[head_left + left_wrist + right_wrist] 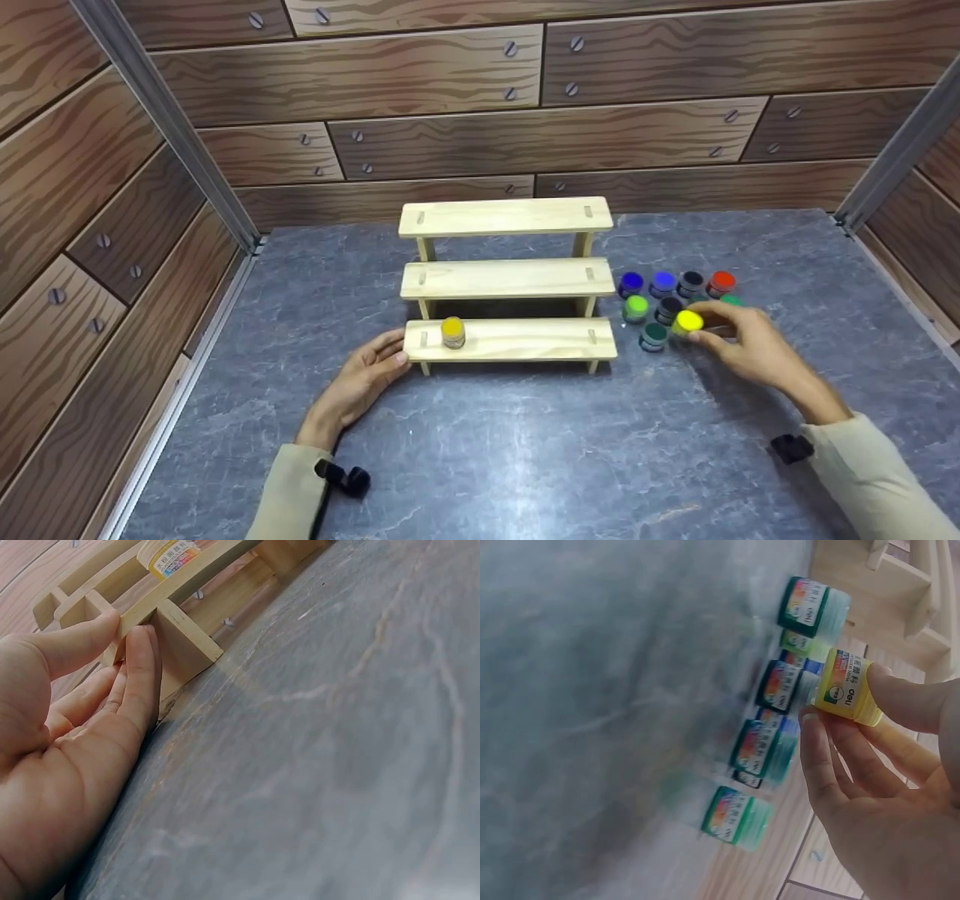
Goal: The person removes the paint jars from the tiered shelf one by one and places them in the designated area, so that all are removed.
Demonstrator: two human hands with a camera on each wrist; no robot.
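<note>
A three-step wooden display rack (517,341) stands on the table. My left hand (365,381) pinches the left end of its lowest step, thumb on the upper edge and fingers below, as the left wrist view shows. On that step, near the left end, sits an orange-yellow paint jar (453,333). To the right of the rack, my right hand (739,341) holds a yellow paint jar (844,687) between thumb and fingers, lifted above the other jars. Just beside it stand a dark green jar (654,337) and a black jar (668,310).
More paint jars cluster right of the rack: light green (635,308), dark blue (631,283), violet-blue (662,283), black (690,283) and red (721,283). A green jar (736,817) is partly behind my right hand in the head view. Wood-patterned walls (450,75) enclose the grey marbled table (480,450).
</note>
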